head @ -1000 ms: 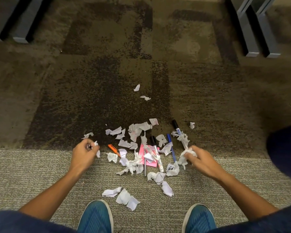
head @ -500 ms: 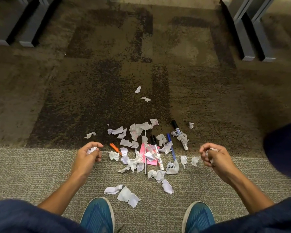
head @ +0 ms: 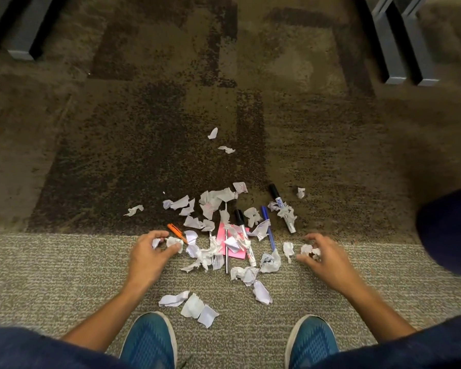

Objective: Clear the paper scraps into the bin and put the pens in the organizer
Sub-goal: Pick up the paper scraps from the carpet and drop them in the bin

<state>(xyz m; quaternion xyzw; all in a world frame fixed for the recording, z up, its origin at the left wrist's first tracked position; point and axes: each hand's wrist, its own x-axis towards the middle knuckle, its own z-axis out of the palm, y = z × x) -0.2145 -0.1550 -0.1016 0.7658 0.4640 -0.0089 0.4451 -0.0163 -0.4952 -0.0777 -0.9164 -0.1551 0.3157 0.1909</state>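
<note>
Several white paper scraps [head: 210,251] lie scattered on the carpet in front of my feet, over a pink note [head: 233,242]. Among them lie an orange pen [head: 176,232], a black-capped marker [head: 246,241], a blue pen [head: 268,228], a thin silver pen [head: 226,258] and a second black marker [head: 282,207]. My left hand [head: 148,255] pinches white scraps at the pile's left edge, beside the orange pen. My right hand [head: 324,258] is curled around crumpled scraps at the pile's right edge. No bin or organizer is in view.
Two stray scraps [head: 213,133] lie farther out on the dark carpet. Grey metal furniture legs stand at the far left [head: 22,35] and far right [head: 399,49]. My blue shoes [head: 148,339] are at the bottom; a dark blue shape [head: 450,230] fills the right edge.
My left hand moved right to the scraps by the orange pen. My right hand swung out to the right, then came back down onto scraps at the pile's right edge.
</note>
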